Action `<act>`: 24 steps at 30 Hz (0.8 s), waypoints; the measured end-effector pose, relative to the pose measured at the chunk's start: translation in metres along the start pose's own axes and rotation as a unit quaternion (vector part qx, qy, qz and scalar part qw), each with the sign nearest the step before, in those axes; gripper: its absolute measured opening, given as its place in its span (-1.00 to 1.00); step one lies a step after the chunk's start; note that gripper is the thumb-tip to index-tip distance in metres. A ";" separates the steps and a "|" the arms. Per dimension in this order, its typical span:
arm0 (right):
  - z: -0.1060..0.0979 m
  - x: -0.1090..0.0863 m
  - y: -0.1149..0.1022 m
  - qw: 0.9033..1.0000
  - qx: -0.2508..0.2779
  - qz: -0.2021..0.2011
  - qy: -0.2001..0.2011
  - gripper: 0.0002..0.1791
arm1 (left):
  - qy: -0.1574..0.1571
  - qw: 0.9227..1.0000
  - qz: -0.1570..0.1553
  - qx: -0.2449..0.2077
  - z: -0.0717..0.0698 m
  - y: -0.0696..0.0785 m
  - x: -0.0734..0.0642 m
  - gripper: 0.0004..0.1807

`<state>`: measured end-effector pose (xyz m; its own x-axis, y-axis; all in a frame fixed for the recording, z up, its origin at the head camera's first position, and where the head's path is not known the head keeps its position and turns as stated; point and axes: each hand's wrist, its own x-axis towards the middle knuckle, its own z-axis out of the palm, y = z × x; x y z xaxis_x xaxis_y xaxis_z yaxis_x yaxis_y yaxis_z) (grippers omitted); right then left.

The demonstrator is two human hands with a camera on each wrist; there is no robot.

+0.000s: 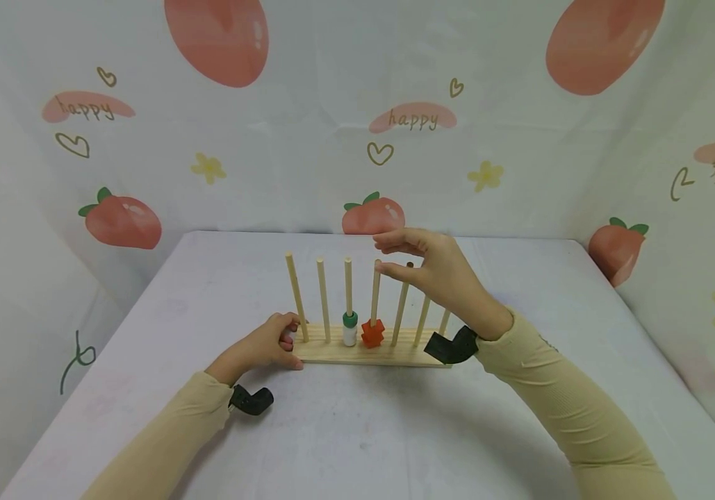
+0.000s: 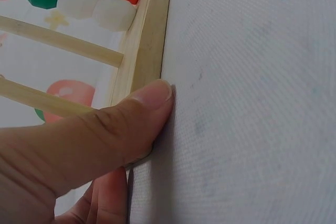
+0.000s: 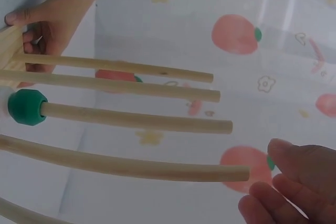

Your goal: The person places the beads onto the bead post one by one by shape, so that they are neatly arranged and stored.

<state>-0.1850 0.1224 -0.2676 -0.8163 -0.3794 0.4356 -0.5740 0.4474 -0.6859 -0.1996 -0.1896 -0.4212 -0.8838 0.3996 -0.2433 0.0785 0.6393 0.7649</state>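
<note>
A wooden peg stand [image 1: 332,353] with several upright pegs sits on the table. My left hand [image 1: 269,340] grips its left end; in the left wrist view the thumb [image 2: 152,98] presses along the base's edge. On the third peg from the left, a green bead [image 1: 349,320] tops white beads [image 1: 349,337]. Orange-red beads with notched edges [image 1: 372,333] sit low on the fourth peg [image 1: 376,292]. My right hand [image 1: 441,271] is at that peg's top, thumb and fingers apart, holding nothing. In the right wrist view its fingertips [image 3: 254,211] stand just beyond the peg's tip.
A pale cloth covers the table [image 1: 357,430]. Behind it hangs a white backdrop [image 1: 313,160] printed with fruit, hearts and flowers. Pegs on the stand's right side stand close to my right hand and wrist, partly hidden. Black wrist mounts [image 1: 253,401] are on both wrists.
</note>
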 end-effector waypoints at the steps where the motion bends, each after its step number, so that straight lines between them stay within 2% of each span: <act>1: 0.000 0.000 0.000 1.000 0.009 -0.001 0.001 -0.62 | -0.002 1.000 0.002 0.000 0.000 0.000 0.000 -0.16; 6: -0.001 -0.006 0.003 0.998 0.051 -0.036 0.015 -0.58 | -0.004 1.000 0.007 0.002 0.000 0.000 -0.001 -0.16; 11: -0.005 -0.015 0.007 0.992 0.046 -0.111 0.041 -0.43 | -0.001 1.000 0.006 0.007 0.000 0.000 -0.001 -0.16; 14: -0.011 -0.022 0.010 0.988 0.047 -0.133 0.063 -0.34 | 0.000 1.000 0.007 0.009 0.000 0.000 -0.001 -0.16; 20: -0.031 -0.035 0.017 0.983 0.068 -0.136 0.105 -0.30 | -0.001 1.000 0.010 0.011 0.000 0.001 -0.001 -0.17; 24: -0.045 -0.044 0.022 0.983 0.062 -0.121 0.123 -0.30 | 0.001 1.000 0.006 0.012 0.000 0.001 -0.001 -0.15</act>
<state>-0.1644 0.1853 -0.2760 -0.6573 -0.2476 0.7118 -0.7528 0.2604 -0.6046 -0.1987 -0.1891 -0.4200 -0.8838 0.4054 -0.2334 0.0995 0.6505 0.7530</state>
